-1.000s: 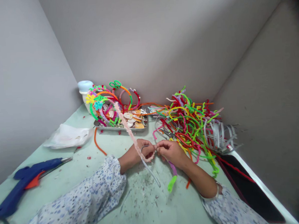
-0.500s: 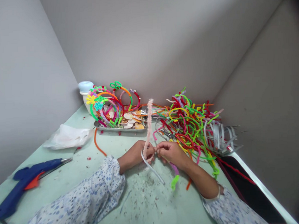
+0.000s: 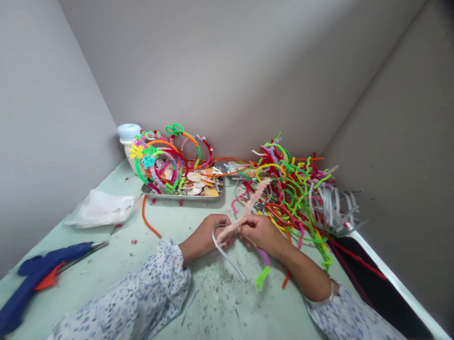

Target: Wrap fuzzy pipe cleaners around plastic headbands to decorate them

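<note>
My left hand (image 3: 207, 236) is closed around a thin white headband (image 3: 232, 263) whose free end curves down toward me. A fuzzy pale pink pipe cleaner (image 3: 251, 203) is wrapped at the band and slants up to the right, its far end free. My right hand (image 3: 264, 234) is closed in a pinch on the pink pipe cleaner, right beside the left fingertips; the fingers partly hide the exact grip. Below the right hand lies a purple and green pipe cleaner piece (image 3: 263, 275), and an orange one (image 3: 286, 278) shows near the wrist.
Finished colourful headbands (image 3: 162, 166) stand in a metal tray (image 3: 183, 197) of shells, beside a blue-lidded container (image 3: 129, 130). On the right are a tangled pipe cleaner pile (image 3: 289, 187), scissors (image 3: 284, 213) and bundled grey bands (image 3: 333, 205). A blue glue gun (image 3: 45, 268) and plastic bag (image 3: 101, 207) lie left.
The pink pipe cleaner's free end has swung from nearly upright down to the right, over the right hand. Both hands have stayed almost in place.
</note>
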{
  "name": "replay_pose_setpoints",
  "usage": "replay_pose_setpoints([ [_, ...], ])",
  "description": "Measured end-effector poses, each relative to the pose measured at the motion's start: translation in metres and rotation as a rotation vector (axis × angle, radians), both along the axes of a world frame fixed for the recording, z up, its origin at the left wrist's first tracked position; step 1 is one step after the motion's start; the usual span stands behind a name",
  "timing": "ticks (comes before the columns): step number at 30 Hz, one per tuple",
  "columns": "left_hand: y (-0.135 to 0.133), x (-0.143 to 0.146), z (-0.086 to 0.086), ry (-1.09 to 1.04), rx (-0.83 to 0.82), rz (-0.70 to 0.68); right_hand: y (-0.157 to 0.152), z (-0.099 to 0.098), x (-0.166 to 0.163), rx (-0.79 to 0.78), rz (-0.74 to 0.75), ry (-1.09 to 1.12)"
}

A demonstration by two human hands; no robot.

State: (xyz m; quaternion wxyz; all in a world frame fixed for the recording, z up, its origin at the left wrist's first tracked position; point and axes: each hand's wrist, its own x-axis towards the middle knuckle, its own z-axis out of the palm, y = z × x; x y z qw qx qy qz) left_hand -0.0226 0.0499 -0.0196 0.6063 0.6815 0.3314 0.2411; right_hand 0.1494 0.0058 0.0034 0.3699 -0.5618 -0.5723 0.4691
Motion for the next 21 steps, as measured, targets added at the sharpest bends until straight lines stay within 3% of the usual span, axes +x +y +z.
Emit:
replay_pose_setpoints([
  [12,0.000,-0.002,0.000,0.029,0.068,-0.009,0.004,-0.006,0.003,-0.032,0.032,0.016],
  [21,-0.006,-0.001,0.013,-0.023,0.037,-0.013,0.003,-0.001,0.002,-0.063,0.023,0.069],
])
